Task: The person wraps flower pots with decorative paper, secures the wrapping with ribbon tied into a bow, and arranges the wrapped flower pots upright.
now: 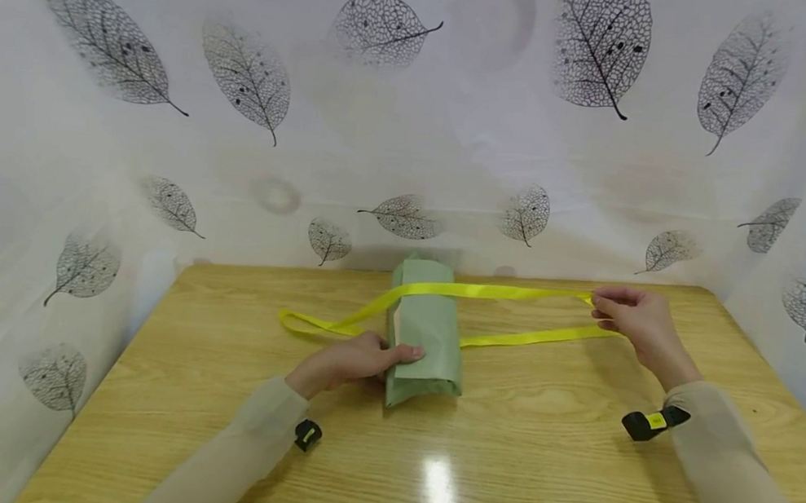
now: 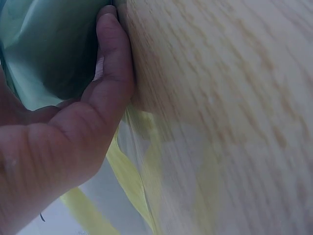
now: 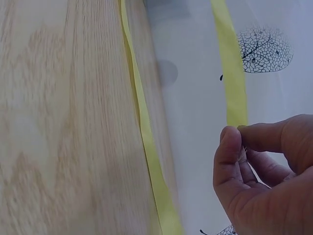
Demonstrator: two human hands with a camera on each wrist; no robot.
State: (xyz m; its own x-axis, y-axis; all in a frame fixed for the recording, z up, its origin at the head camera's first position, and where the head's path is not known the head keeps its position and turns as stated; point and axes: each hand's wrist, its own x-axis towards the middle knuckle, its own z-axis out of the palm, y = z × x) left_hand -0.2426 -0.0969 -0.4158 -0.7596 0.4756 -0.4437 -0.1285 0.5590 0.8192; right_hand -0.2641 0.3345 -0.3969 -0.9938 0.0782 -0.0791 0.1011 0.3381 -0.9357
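A pale green wrapped package [image 1: 432,328] lies on the wooden table, its long side pointing away from me. My left hand [image 1: 355,359] grips its near left side, thumb on top and fingers tucked under the edge. In the left wrist view those fingers reach along the underside of the green wrapping [image 2: 54,44]. A yellow ribbon [image 1: 494,292] runs over the package's top and forms a loop on the left. Another stretch of ribbon [image 1: 534,337] comes out at the package's right side. My right hand [image 3: 269,171] pinches the upper stretch between thumb and fingertips, raised above the table.
The wooden table [image 1: 534,478] stretches out around both hands. Behind it and along its sides hangs a white cloth [image 1: 458,151] printed with dark leaves. Black straps with small devices [image 1: 643,425] sit at both wrists, over light sleeves [image 1: 716,432].
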